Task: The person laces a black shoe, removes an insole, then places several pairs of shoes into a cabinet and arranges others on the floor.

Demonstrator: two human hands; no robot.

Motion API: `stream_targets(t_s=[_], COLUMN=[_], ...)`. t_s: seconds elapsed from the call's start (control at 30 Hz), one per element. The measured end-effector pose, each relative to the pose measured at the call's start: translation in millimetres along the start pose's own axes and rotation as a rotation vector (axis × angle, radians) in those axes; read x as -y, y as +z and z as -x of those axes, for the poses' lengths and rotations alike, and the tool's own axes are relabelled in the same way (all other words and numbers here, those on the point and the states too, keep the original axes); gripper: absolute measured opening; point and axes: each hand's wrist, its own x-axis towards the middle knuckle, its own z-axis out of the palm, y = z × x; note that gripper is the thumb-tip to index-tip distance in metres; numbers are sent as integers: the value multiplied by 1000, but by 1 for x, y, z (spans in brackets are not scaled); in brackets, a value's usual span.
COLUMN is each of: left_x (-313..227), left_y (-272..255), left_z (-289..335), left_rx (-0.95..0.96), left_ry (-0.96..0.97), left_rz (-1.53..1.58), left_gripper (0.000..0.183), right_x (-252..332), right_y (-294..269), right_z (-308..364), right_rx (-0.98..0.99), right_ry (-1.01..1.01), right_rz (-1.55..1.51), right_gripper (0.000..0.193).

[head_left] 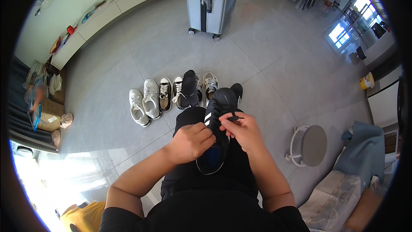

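Observation:
A black sneaker (210, 160) with white side stripes lies across my lap, toe pointing away and heel opening toward me. My left hand (192, 142) is closed at its left side, fingers curled against the edge by the lacing; its fingertips are hidden. Between thumb and fingers, my right hand (243, 132) pinches the black shoelace (232, 111) above the eyelets on the right. Beyond the toe, another black shoe (237, 90) stands on the floor, partly covered by the sneaker I hold.
Shoes stand in a row on the grey floor: white sneakers (151, 96), black canvas shoes (165, 92), a grey sneaker (210, 81), and a flat black insole-like piece (189, 89). A silver suitcase (219, 4) stands ahead. At right are a round stool (314, 146) and a cloth-covered seat (334, 197).

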Motion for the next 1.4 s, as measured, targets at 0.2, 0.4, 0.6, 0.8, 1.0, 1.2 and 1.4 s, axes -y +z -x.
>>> stream_targets(t_s=[0.2,0.4,0.6,0.8,1.0,1.2,1.4], left_x=[12,10,7,12,12,11,8], left_y=[-5,2,7,9,11,12,9], left_z=[-9,-1,-1,-2,1,-1,1], left_rx=[-80,-113,-172,-227,-191,-137,-38], left_ry=[160,164,118,139,193,186,-144], left_rz=[-27,-45,-71,-58,-41,-23,249], left_gripper=[25,25,16,26,17,11,11], right_x=[-5,-14,0,17,19,8,16], right_y=[17,17,23,19,17,17,17], right_z=[-20,-32,-24,-27,-34,-46,-28], right_rx=[89,131,113,203,234,395,250], right_ry=[-180,-183,-102,-63,-117,-105,-167], right_rz=[244,426,420,549,430,601,310], right_gripper=[9,13,11,10,11,9,29])
